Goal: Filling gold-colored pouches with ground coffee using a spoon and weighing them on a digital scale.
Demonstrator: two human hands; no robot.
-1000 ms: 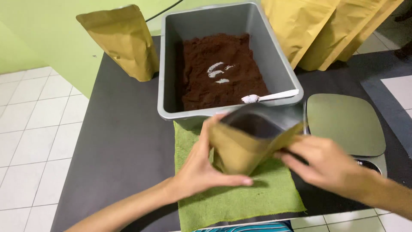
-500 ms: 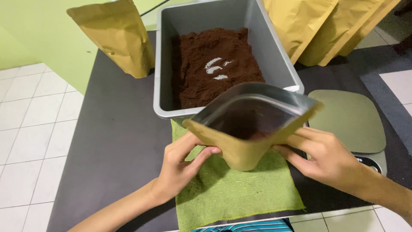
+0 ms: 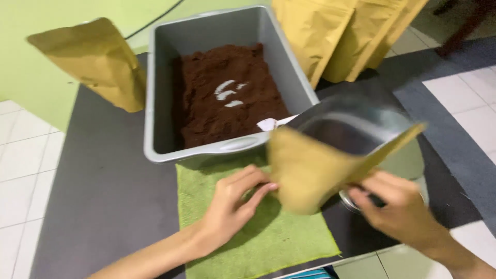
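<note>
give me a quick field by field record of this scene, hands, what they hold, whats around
left hand: left hand touches the lower left edge of the open brown pouch
right hand: right hand grips the pouch's lower right side
pouch: mouth open, tilted, blurred
under hands: green cloth on a dark table
behind: grey tub of brown powder, white scoop handle at its near edge
around: brown pouch standing at left, more pouches at back right
</note>
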